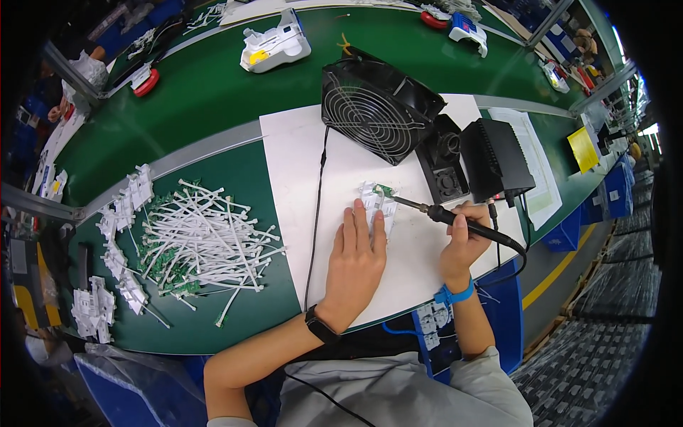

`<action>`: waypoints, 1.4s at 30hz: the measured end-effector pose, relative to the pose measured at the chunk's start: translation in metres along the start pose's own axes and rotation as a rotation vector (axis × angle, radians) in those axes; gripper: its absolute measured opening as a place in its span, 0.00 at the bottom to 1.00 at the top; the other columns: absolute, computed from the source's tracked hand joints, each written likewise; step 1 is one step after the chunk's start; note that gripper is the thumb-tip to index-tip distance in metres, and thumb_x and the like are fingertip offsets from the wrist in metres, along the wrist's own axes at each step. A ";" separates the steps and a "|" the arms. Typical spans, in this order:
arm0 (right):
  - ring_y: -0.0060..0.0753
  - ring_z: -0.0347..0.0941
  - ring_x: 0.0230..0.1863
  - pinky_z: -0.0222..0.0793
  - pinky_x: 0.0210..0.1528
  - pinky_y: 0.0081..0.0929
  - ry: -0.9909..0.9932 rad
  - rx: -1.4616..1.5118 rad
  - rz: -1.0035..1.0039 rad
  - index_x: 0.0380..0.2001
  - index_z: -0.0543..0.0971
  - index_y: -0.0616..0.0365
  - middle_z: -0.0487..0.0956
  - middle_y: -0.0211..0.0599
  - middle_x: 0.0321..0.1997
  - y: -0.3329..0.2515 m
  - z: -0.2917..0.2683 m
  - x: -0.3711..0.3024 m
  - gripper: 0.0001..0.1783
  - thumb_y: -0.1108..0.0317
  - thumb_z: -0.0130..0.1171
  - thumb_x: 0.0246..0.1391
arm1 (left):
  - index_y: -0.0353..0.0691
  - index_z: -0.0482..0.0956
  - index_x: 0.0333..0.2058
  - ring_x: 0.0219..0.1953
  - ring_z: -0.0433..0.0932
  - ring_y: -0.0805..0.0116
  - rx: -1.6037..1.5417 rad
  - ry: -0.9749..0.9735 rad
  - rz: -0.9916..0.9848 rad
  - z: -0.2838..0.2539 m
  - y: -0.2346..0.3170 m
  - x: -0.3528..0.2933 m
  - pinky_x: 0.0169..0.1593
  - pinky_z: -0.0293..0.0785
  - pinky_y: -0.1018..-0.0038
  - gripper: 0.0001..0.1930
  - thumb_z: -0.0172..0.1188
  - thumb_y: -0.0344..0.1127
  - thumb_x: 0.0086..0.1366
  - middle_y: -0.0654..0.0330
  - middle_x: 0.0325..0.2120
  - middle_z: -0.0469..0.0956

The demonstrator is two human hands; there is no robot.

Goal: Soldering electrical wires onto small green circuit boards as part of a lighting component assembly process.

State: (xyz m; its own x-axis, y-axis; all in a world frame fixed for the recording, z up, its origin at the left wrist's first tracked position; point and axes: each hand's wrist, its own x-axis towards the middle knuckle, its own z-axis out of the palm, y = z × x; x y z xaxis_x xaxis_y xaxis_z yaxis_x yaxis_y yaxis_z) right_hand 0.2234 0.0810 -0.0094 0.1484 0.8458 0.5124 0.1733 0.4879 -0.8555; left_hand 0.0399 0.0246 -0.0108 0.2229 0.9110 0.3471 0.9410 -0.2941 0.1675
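Note:
My right hand point(461, 249) is closed round the black handle of a soldering iron point(440, 214). The iron's metal tip points left and reaches a small green circuit board point(384, 190) on a white plastic part point(388, 207); whether it touches cannot be made out. My left hand point(356, 269) lies palm down with its fingers stretched out, fingertips resting on the near side of that white part. Both are on a white sheet point(292, 192) spread over the green bench.
Left of the sheet lies a pile of white wire leads with green boards point(206, 238), beside several white plastic parts point(92, 306). A black fan point(373, 107), a soldering stand point(445, 160) and a black box point(496, 160) stand beyond my hands. A conveyor point(213, 92) carries white housings point(277, 46).

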 end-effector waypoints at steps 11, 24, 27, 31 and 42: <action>0.15 0.57 0.23 0.53 0.29 0.15 0.033 -0.051 0.012 0.31 0.70 0.59 0.65 0.28 0.24 -0.005 0.003 0.003 0.06 0.70 0.54 0.61 | 0.27 0.72 0.56 0.59 0.71 0.38 0.018 -0.026 0.009 0.001 0.000 -0.001 0.56 0.75 0.59 0.25 0.60 0.34 0.63 0.31 0.60 0.65; 0.14 0.55 0.24 0.50 0.27 0.17 -0.027 -0.021 -0.025 0.31 0.69 0.61 0.66 0.27 0.22 -0.001 0.004 0.003 0.10 0.68 0.58 0.62 | 0.27 0.72 0.56 0.59 0.71 0.38 0.011 -0.012 0.005 0.002 -0.001 -0.001 0.56 0.75 0.58 0.24 0.61 0.34 0.63 0.32 0.60 0.65; 0.15 0.55 0.23 0.50 0.27 0.17 -0.037 -0.032 -0.037 0.30 0.69 0.61 0.66 0.28 0.22 0.001 0.002 0.002 0.11 0.68 0.58 0.61 | 0.27 0.72 0.56 0.59 0.71 0.39 0.006 -0.013 0.004 0.002 0.000 -0.001 0.56 0.75 0.59 0.24 0.61 0.34 0.63 0.32 0.60 0.66; 0.20 0.56 0.28 0.53 0.33 0.19 0.035 -0.060 -0.052 0.28 0.66 0.59 0.66 0.31 0.24 -0.007 -0.003 0.001 0.10 0.68 0.54 0.59 | 0.27 0.72 0.56 0.59 0.71 0.38 0.012 -0.020 0.014 -0.001 -0.001 -0.001 0.56 0.74 0.59 0.25 0.61 0.34 0.64 0.32 0.60 0.66; 0.16 0.63 0.29 0.62 0.32 0.17 0.265 -0.191 -0.135 0.32 0.72 0.62 0.72 0.29 0.29 -0.030 -0.025 0.055 0.06 0.74 0.55 0.64 | 0.27 0.72 0.57 0.59 0.71 0.37 -0.022 0.026 0.004 -0.001 -0.002 -0.003 0.55 0.75 0.58 0.24 0.60 0.34 0.65 0.31 0.60 0.65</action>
State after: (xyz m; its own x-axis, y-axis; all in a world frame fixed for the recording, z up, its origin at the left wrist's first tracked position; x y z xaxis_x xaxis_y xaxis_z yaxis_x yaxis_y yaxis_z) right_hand 0.2511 0.1075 0.0460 0.3552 0.6788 0.6427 0.3837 0.5211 -0.7624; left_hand 0.0366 0.0219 -0.0114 0.2198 0.9018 0.3720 0.9340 -0.3046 0.1865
